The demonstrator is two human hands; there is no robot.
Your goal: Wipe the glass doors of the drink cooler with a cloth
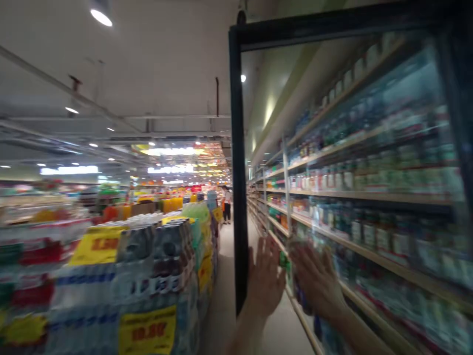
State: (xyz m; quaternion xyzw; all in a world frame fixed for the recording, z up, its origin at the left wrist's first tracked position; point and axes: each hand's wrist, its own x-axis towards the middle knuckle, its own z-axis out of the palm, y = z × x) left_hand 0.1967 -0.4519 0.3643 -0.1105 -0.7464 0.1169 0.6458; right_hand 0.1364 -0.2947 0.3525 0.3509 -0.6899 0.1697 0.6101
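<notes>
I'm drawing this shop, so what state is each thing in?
Left hand: open, fingers up
Right hand: open, blurred
Black-framed glass door: upright, apparently swung open
Shelves: stocked
Bottle packs: stacked
Lower yellow price sign: facing us
Round ceiling light: lit

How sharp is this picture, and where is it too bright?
Head view: streaky blur, likely from camera movement, softens the hands, yellow price signs and shelved bottles; head view: a ceiling light and distant lit signs glare white, their lettering unreadable.
</notes>
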